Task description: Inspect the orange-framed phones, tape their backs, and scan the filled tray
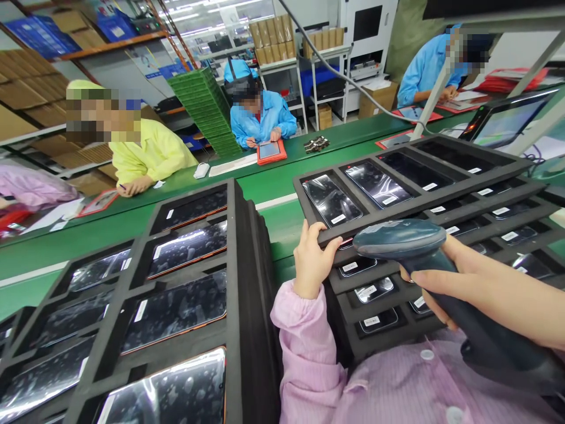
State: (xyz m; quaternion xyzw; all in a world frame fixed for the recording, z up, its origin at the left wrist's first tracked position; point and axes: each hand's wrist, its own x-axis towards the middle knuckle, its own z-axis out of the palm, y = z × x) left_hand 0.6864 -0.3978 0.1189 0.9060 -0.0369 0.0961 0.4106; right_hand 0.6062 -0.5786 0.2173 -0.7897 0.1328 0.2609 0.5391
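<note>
My left hand (312,259) grips the near left corner of the top black foam tray (362,227), thumb above its edge. That tray carries several smartphones (333,200), each with a small white label, and rests tilted on a staggered stack of similar trays. In my right hand (468,282) is a dark blue-grey handheld barcode scanner (399,238), my fingers wrapped round its handle. The scanner's head points left, just above the near edge of the trays. Labelled phones in the lower trays (374,290) show beneath it.
To the left stands another stack of foam trays (251,282) with phones. A green conveyor belt (276,194) runs behind both stacks. Across it sit co-workers in blue (265,118) and yellow (150,150). Green crates (205,109) are piled behind. A monitor (507,121) stands at the right.
</note>
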